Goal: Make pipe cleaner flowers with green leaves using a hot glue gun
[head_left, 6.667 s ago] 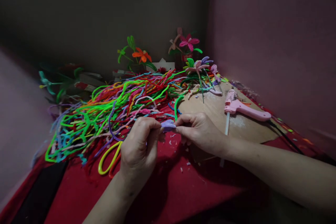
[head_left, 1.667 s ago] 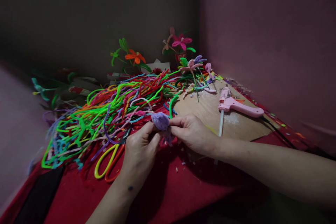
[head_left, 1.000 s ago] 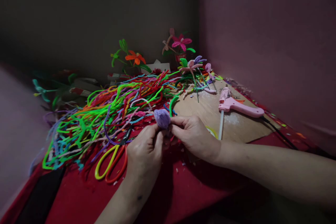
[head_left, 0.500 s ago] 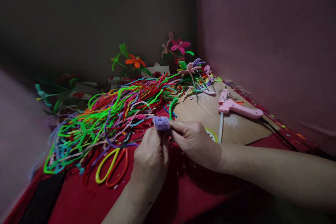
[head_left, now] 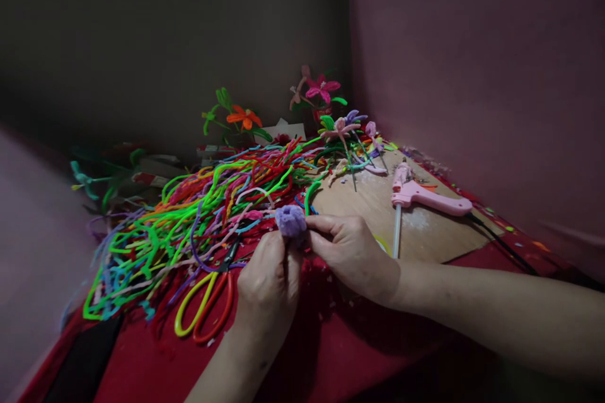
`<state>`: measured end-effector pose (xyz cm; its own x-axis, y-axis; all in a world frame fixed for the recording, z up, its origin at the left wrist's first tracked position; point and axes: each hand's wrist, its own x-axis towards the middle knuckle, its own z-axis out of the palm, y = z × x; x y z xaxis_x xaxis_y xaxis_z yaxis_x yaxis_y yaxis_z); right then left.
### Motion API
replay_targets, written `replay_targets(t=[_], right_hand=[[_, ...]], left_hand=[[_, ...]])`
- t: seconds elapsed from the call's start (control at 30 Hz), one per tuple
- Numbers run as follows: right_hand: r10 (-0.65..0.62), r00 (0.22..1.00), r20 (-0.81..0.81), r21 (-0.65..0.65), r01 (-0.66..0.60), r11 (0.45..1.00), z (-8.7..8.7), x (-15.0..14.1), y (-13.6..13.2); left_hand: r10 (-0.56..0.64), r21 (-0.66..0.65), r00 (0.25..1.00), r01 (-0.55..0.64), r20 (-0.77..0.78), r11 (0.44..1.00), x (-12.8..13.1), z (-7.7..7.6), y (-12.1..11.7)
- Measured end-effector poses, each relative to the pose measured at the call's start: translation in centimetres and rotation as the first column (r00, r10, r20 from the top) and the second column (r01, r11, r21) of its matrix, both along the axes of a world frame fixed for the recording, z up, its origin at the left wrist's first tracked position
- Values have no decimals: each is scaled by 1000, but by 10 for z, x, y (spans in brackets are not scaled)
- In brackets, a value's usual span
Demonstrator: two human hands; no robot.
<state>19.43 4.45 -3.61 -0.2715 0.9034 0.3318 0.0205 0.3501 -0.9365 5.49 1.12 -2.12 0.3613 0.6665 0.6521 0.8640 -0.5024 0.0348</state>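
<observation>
A small purple fuzzy flower (head_left: pixel 290 220), seemingly of bent pipe cleaner, is held between my two hands above the red cloth. My left hand (head_left: pixel 269 271) is closed below it, its fingers pinching the underside. My right hand (head_left: pixel 352 252) pinches the flower's right edge between thumb and forefinger. What lies inside my left fingers is hidden. Scissors (head_left: pixel 215 302) with one yellow and one red handle lie just left of my left hand. Behind the hands spreads a big heap of colourful pipe cleaners (head_left: pixel 222 195).
A pink glue gun (head_left: pixel 432 196) with a clear glue stick rests on a brown board (head_left: pixel 363 201), its black cord (head_left: pixel 503 242) trailing right. Behind stand an orange flower (head_left: pixel 244 118) and a magenta flower (head_left: pixel 322 89). A yellow-rimmed roll (head_left: pixel 382 243) is partly hidden behind my right hand.
The purple flower has turned in my fingers and now shows its rounded, layered top more fully. My hands have barely shifted; the view has moved slightly.
</observation>
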Motion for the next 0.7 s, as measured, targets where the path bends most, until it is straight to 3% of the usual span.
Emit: replay_targets(t=[0.37, 0.7], right_hand=[[8, 1000, 28, 19, -9, 1000, -3, -1, -3], [34, 999, -33, -71, -37, 997, 1, 0, -1]], left_hand=[[-15, -62, 1000, 14, -18, 998, -3, 1, 2], [-62, -87, 998, 61, -5, 994, -6, 3, 1]])
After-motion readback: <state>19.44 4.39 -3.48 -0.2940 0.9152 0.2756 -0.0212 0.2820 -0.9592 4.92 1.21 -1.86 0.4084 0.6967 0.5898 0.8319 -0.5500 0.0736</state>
